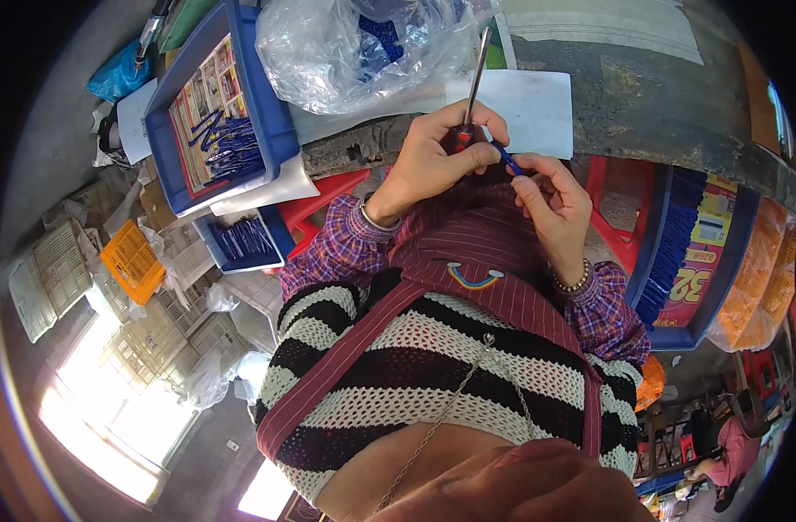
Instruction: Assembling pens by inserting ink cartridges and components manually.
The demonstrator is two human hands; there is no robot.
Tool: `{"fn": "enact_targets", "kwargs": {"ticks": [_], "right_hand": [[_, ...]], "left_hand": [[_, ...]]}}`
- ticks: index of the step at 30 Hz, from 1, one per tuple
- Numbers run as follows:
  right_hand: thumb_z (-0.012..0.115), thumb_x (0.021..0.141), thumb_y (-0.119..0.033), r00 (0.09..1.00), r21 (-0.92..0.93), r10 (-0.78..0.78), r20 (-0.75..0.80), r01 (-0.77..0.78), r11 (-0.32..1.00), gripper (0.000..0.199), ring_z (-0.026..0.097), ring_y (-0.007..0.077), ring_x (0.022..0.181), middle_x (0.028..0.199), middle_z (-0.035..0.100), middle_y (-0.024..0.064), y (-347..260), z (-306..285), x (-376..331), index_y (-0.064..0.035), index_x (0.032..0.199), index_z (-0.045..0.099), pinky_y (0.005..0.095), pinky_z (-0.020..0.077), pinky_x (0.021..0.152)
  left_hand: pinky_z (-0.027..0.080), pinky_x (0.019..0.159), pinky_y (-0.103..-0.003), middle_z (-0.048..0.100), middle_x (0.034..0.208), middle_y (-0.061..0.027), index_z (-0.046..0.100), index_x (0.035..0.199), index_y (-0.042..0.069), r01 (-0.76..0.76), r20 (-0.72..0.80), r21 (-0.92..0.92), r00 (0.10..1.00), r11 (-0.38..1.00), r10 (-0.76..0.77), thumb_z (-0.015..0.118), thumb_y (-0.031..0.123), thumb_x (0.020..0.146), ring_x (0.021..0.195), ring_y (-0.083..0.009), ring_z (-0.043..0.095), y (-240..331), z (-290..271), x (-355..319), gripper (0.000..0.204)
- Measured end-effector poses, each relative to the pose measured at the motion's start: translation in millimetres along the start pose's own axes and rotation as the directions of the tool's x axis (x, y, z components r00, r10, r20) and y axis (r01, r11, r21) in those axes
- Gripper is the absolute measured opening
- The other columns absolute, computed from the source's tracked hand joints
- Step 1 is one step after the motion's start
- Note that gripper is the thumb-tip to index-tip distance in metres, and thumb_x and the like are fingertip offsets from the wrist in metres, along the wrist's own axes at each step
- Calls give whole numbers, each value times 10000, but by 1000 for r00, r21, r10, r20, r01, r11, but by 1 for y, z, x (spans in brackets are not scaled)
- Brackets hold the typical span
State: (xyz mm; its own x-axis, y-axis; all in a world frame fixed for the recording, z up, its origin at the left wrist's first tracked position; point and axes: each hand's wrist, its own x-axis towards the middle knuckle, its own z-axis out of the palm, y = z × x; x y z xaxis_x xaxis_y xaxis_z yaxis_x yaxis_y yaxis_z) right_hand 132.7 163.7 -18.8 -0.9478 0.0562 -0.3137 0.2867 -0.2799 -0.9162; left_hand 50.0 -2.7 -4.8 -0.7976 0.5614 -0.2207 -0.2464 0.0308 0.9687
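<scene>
My left hand (446, 161) is closed, with a screwdriver (477, 83) tucked in it, metal shaft pointing up and away and red-and-black handle partly covered by the fingers. Its thumb and forefinger also pinch one end of a slim dark-blue piece (508, 162). At the other end, the fingers of my right hand (556, 207) grip the same piece, so it spans both hands above my lap. The fingertips hide part of it, and its exact kind is too small to tell. Beyond my hands, a white sheet (537, 109) lies on the worn workbench (624, 96).
A clear plastic bag (319, 61) with blue pieces sits on the bench. Left are a blue tray (280, 130) of slim blue pieces and a smaller tray (280, 248). Another blue tray (732, 287) stands right, beside orange bags (759, 270). An orange crate (131, 261) is far left.
</scene>
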Motion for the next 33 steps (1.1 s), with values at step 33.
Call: {"fn": "enact_targets", "kwargs": {"ticks": [33], "right_hand": [[568,855,-78,961,266,261,94,-277,923,226,476,22,571,881,622,51,5,-11,4,6,1065,569,153,365,462]], "left_hand": [[374,466,-159,560,735,10,566,980,33,178,-65,-58,981,982,-181,603,60,816,580,-26,506,4,7,5,170]]}}
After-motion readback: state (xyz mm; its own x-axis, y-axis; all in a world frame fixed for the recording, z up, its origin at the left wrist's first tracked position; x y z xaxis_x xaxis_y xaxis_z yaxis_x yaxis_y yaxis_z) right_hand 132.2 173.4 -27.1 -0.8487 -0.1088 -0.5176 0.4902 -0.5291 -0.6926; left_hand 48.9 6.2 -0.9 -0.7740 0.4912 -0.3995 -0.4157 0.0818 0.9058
